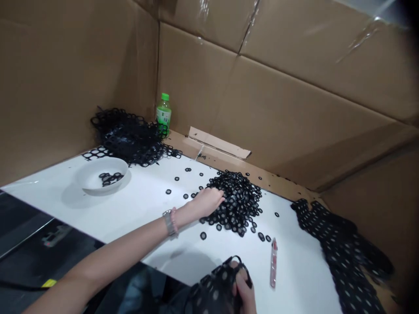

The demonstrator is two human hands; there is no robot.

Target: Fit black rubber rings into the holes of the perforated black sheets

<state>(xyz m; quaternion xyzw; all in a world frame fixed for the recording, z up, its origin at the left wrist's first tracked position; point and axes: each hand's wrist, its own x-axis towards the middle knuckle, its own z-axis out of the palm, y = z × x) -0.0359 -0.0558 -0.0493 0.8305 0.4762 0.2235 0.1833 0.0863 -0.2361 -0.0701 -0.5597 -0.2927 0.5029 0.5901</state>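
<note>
My left hand (209, 201) reaches out over the white table (140, 209) and rests, fingers curled, on the left side of a heap of small black rings (237, 203). What the fingers hold, if anything, is hidden. My right hand (244, 290), near the table's front edge, is closed on a black perforated sheet (212, 288) dotted with light circles. A watch and a bracelet sit on my left wrist.
A white bowl (94, 168) with a few black rings stands at the left. Behind it lies a tangle of empty black ring webbing (129, 135) and a green-capped bottle (163, 114). More perforated sheets (343, 248) lie at the right. A red pen-like tool (273, 263) lies nearby. Cardboard walls surround the table.
</note>
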